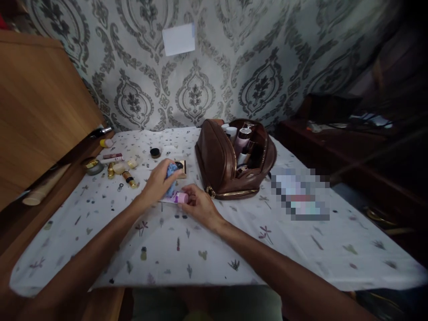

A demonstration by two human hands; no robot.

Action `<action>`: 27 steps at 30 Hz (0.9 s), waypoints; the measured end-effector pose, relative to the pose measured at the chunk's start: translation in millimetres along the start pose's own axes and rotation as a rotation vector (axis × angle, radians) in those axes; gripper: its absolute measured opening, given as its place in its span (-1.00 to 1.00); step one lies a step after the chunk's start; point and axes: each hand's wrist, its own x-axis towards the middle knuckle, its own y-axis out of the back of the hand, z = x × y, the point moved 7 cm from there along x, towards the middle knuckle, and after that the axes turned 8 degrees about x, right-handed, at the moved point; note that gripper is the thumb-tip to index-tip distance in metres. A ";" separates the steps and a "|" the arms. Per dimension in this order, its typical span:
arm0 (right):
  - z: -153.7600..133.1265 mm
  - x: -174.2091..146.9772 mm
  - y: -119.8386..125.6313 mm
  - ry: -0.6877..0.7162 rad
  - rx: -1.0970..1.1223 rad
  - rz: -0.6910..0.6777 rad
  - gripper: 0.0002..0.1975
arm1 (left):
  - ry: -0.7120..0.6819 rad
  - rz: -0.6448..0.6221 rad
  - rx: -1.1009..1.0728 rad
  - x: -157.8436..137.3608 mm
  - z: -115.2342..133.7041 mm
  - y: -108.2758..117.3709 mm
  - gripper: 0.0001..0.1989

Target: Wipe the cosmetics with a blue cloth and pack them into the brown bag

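Note:
My left hand (158,180) is closed on a crumpled blue cloth (171,171), which hangs down against a purple and white tube (170,198). My right hand (203,209) has its fingers round the tube's pink cap (181,198), low over the table. Just beyond my left hand lies a small square case (182,169) with a dark top, partly hidden by the fingers. To the right of my hands stands a brown cosmetic bag (216,154), unzipped, with several bottles (243,139) inside.
A black-lidded jar (155,153), a gold-and-black bottle (129,179) and a glass jar (92,166) lie left on the patterned tablecloth (187,263). A blurred-out flat object (299,194) is at right. A wooden cabinet (43,102) borders the left side; papered wall stands behind.

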 end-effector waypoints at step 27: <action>-10.2 -3.1 -0.3 -0.120 0.226 -0.037 -0.69 | 0.018 -0.187 0.354 -46.8 -61.0 -7.2 -0.64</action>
